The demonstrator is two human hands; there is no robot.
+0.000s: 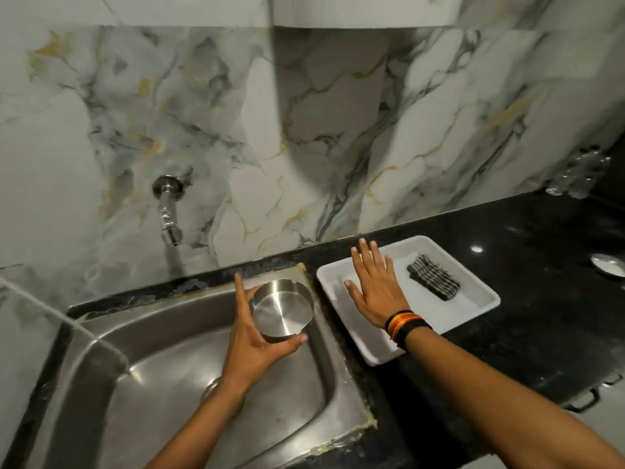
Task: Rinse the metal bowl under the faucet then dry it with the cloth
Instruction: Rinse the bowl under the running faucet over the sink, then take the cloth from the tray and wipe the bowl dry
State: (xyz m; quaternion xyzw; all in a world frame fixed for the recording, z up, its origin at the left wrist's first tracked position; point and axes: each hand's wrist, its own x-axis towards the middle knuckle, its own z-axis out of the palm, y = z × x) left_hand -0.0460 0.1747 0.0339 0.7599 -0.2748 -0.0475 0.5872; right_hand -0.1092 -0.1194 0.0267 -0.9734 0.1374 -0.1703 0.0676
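My left hand [254,343] grips the small round metal bowl [282,308] from its left and near side, holding it above the right rear part of the steel sink [111,336]. The bowl's opening faces up towards me. The chrome faucet [168,211] sticks out of the marble wall, up and to the left of the bowl; no water stream shows. My right hand [375,282] hovers flat with fingers spread over the white tray [351,333]. A folded black-and-white striped cloth [434,276] lies in the tray, just right of that hand, untouched.
The black stone counter [527,319] runs to the right of the sink. A shiny metal object [608,264] sits at the right edge, and clear bottles [580,174] stand in the back right corner. The sink drain [216,390] lies under my left forearm.
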